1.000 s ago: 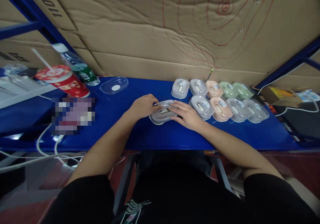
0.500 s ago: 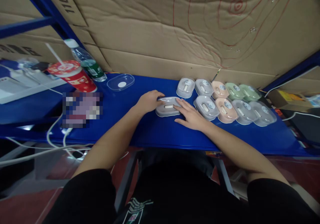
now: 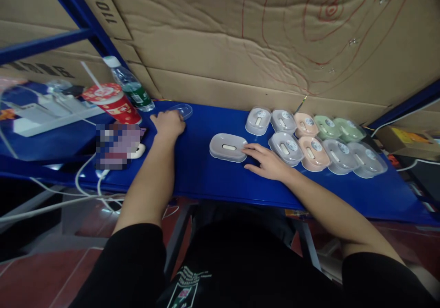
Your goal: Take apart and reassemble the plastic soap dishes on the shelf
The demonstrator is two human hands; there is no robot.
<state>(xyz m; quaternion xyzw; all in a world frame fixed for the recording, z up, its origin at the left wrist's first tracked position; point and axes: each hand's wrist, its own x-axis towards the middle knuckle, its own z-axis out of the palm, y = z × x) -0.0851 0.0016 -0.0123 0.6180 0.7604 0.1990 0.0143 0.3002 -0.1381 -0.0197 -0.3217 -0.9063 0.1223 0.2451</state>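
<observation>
A grey oval soap-box-like case (image 3: 228, 154) with a white oblong piece in its middle lies on the blue table. My right hand (image 3: 268, 161) rests flat beside it, fingers stretched, fingertips touching its right edge. Further left, my left hand (image 3: 167, 124) reaches over a clear plastic lid (image 3: 185, 111) near the back edge. Its fingers bend down around the lid, covering the left part; the fingertips are hidden. To the right stand two rows of lidded cases with round stickers: grey (image 3: 286, 148), peach (image 3: 313, 154) and green (image 3: 349, 130).
A red paper cup (image 3: 118, 106) with a straw and a water bottle (image 3: 132, 85) stand at the back left. Near them lie a blurred-out item (image 3: 118, 145), a white power strip (image 3: 57, 120) and cables. Cardboard (image 3: 199, 51) walls the back. An open carton (image 3: 409, 142) sits far right.
My left hand has left the grey case and moved left and back onto the clear lid. My right hand has slid to the case's right edge. The view has shifted slightly.
</observation>
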